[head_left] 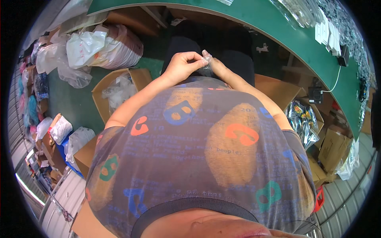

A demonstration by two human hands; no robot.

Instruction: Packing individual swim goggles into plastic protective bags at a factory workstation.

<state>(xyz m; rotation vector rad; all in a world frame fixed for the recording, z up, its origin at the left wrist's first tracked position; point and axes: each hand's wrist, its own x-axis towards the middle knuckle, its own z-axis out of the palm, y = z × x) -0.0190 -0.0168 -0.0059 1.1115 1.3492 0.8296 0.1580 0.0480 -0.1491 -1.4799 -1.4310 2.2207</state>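
- Head view, L to R: L hand (183, 64), thumb + index pinched on clear plastic piece (207, 60).
- Clear plastic piece: just R of L fingertips, btwn hands, above dark-trousered lap (239, 49); crumpled, part hidden, long axis n/k.
- R hand (219, 68): adj., touching plastic's R side, thumb up; finger closure can't tell.
- Table (301, 43), grn.: beyond + R, apart from both.

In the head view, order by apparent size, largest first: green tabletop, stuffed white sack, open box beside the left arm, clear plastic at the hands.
1. Green tabletop
2. Stuffed white sack and open box: too alike to rank
3. Clear plastic, pinched by the left hand, partly hidden
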